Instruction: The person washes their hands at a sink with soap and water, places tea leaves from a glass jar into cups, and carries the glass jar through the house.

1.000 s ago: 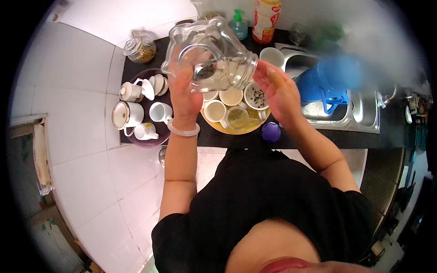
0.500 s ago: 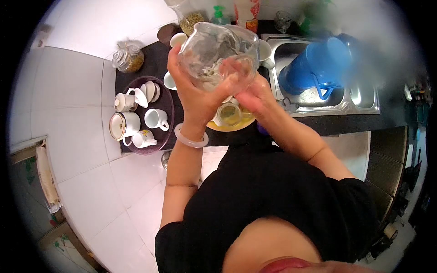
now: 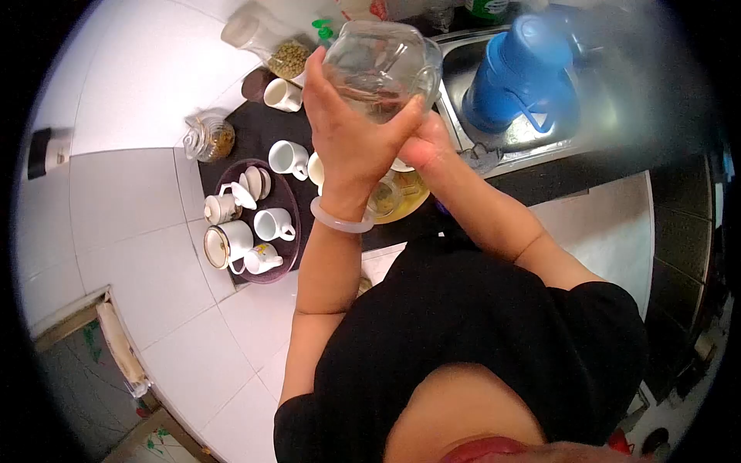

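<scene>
A clear glass jar [image 3: 380, 55] is raised above the counter, tilted, between my two hands. My left hand [image 3: 346, 131], with a pale bangle at the wrist, wraps its fingers and thumb around the jar's near side. Against the jar's lower right side is my right hand [image 3: 426, 143], its fingers partly hidden behind the glass and my left thumb. Below the hands lies a yellow dish [image 3: 409, 202], partly covered by my arms, with a glass vessel [image 3: 384, 199] in it. Left of my left wrist stands a white mug [image 3: 288, 160].
A purple tray [image 3: 290, 231] holds several white cups and a teapot. A blue jug [image 3: 509, 85] stands in the steel sink [image 3: 455, 73] at the right. Along the wall are a lidded glass jar [image 3: 210, 140], another white mug [image 3: 283, 95] and a container of green grains [image 3: 287, 59].
The jar has turned in my hands, its flatter side now facing up. My view has shifted, so the tray and mugs sit lower and more mugs show.
</scene>
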`<action>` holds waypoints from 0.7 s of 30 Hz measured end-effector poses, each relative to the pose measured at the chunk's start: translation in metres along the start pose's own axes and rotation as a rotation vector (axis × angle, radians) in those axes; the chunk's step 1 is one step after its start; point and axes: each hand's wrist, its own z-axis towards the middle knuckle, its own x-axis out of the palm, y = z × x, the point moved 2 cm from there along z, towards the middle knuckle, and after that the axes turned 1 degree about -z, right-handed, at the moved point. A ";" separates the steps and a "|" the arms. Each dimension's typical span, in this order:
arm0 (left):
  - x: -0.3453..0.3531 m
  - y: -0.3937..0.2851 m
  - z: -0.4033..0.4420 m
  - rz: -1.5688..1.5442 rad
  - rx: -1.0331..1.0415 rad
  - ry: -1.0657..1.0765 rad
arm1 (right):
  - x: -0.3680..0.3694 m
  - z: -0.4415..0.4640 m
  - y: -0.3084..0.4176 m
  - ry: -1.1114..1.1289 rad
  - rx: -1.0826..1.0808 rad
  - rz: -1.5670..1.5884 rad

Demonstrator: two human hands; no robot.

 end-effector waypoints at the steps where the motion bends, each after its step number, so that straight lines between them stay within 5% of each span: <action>1: 0.002 0.002 0.000 -0.039 -0.014 0.003 | -0.006 0.002 0.004 -0.013 -0.012 0.004; 14: -0.017 0.013 -0.003 -0.559 -0.235 -0.112 | -0.010 0.004 0.006 -0.087 -0.044 0.061; 21: -0.028 0.061 -0.019 -1.104 -0.622 -0.172 | -0.005 -0.001 0.007 -0.170 -0.070 0.056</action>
